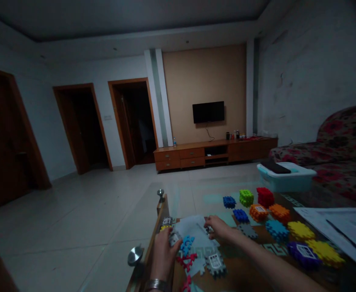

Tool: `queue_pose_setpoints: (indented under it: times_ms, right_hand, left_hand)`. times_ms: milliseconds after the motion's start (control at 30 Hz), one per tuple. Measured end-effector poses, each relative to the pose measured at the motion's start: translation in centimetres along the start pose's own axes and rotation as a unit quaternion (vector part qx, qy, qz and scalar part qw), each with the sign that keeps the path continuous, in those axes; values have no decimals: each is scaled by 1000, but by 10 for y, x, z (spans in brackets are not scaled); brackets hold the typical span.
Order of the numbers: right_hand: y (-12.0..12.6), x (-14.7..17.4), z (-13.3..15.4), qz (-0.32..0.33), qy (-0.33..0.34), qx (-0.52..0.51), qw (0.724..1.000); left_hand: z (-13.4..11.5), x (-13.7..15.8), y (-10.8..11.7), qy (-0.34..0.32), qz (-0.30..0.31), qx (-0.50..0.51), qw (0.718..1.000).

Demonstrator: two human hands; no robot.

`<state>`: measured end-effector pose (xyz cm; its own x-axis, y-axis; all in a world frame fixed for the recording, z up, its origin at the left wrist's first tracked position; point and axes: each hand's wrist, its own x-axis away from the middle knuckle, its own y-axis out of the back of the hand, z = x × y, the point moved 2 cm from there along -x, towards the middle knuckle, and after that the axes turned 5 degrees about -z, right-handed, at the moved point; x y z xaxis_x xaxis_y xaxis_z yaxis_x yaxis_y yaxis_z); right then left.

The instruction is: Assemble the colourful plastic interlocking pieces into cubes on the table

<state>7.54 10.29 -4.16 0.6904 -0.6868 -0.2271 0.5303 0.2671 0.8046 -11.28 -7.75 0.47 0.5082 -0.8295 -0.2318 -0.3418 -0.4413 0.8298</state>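
My left hand (163,249), with a metal band at the wrist, is closed on a light grey notched block piece (175,237) near the table's left edge. Just past it lie a grey piece with a white label (167,221) and a bit of yellow. My right hand (219,228) is pinched over the white paper (191,225); a small dark-and-light thing shows at its fingertips, too small to name. Between and below the hands are a light blue notched piece (187,244), a red one (187,261) and a grey labelled one (215,263).
Stacks of coloured notched pieces stand to the right, among them blue (241,215), green (246,197), red (265,197) and yellow (301,230). Beyond are a lidded teal box (284,182) and a flowered sofa (342,158). Papers with a pen (344,235) lie far right. Metal knobs (135,256) stick up at the left edge.
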Motion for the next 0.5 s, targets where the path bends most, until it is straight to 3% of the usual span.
queue_pose_setpoints:
  times_ms: [100,200,333,500]
  right_hand:
    - [4,29,-9,-7,-16,45,999]
    - [5,44,-17,8,-60,88,994]
    - [5,47,-20,19,-117,119,986]
    - [8,46,-17,34,-116,124,985]
  left_hand:
    - [-57,26,-14,-110,89,118,983]
    - [-91,45,-26,-141,152,88,974]
    - [-100,50,-34,-131,183,35,974]
    - [-98,49,-42,-112,217,4,970]
